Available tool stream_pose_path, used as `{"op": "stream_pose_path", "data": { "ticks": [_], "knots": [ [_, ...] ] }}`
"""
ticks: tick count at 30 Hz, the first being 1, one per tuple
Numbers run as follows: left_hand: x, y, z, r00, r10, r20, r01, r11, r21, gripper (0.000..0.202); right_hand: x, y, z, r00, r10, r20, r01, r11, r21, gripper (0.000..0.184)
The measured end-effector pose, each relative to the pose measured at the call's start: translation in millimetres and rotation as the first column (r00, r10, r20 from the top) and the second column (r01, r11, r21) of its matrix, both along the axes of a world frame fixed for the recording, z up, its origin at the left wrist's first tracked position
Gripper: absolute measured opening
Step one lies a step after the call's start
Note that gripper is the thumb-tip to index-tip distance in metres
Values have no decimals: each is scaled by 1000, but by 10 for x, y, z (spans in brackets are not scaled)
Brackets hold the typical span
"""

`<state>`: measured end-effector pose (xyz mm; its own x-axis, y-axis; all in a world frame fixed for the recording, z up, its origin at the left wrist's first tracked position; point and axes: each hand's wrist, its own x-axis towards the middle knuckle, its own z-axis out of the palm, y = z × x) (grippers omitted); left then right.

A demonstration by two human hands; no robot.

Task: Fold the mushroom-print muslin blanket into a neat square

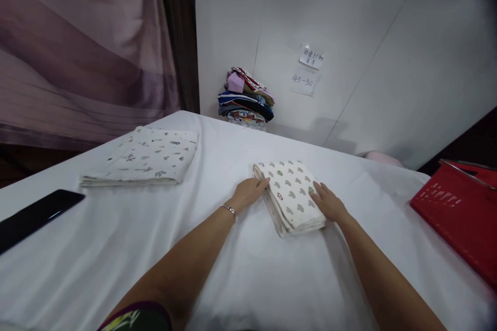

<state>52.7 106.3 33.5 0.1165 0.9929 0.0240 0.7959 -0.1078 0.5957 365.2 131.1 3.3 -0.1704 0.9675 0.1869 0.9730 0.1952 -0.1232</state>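
A folded cloth (294,191) printed with grey mushrooms and a few red and green ones lies on the white-covered bed or table, in several layers. At its left edge, my left hand (248,192) grips the layers, thumb on top and the other fingers partly hidden. My right hand (330,201) holds the opposite edge, with fingertips on the upper face. A second folded cloth (155,155), white with a small grey print, rests flat farther left, apart from my hands.
A black flat object (34,217) lies at the left edge. A red bag (458,212) with a metal handle stands on the right. Against the white wall (349,26) sits a pile of folded clothes (246,98). Paper notes (305,81) hang above; a pink curtain (85,51) is on the left.
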Motion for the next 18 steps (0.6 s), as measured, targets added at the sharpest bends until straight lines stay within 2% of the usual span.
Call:
{"op": "stream_pose_path", "data": {
  "ticks": [2,4,8,10,14,16,18],
  "knots": [
    [26,9,19,999,35,10,-34,998,-47,65,49,22,-93,1000,10,0,-10,1000,-23,48],
    [59,18,30,998,56,22,-54,996,-78,66,52,18,-89,1000,11,14,-11,999,-33,48],
    [111,38,17,995,84,54,-78,992,-99,50,-119,28,134,994,10,106,-12,1000,16,47],
    [123,46,1,993,101,56,-96,991,-89,45,-321,78,287,991,43,129,-50,997,55,49],
    [132,53,-24,991,119,60,-114,991,-76,44,-879,296,508,973,222,70,-225,973,42,53],
    [133,54,-37,991,118,64,-114,991,-74,44,-1145,438,522,955,295,40,-296,954,41,55],
    [133,57,-52,992,115,58,-111,992,-61,43,-1348,567,458,940,340,29,-340,940,1,55]
  ]
}}
